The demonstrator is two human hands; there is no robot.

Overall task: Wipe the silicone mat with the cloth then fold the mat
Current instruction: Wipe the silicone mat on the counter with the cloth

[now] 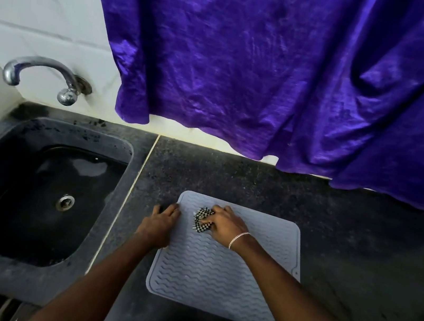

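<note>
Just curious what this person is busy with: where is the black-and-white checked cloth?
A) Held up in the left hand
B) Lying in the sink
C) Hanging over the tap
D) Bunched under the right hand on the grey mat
D: the right hand grips the bunched cloth against the mat, while the left hand rests at the mat's left edge.

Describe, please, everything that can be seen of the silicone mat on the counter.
The silicone mat is pale grey-blue and nearly square, with rounded corners, a smooth border and wavy ridges inside; a small hole shows near its right edge. It looks rubbery. It lies flat and unfolded on the dark counter, right of the sink. The left hand rests on its far left edge. The right hand holds a checked cloth against its far left part.
</note>
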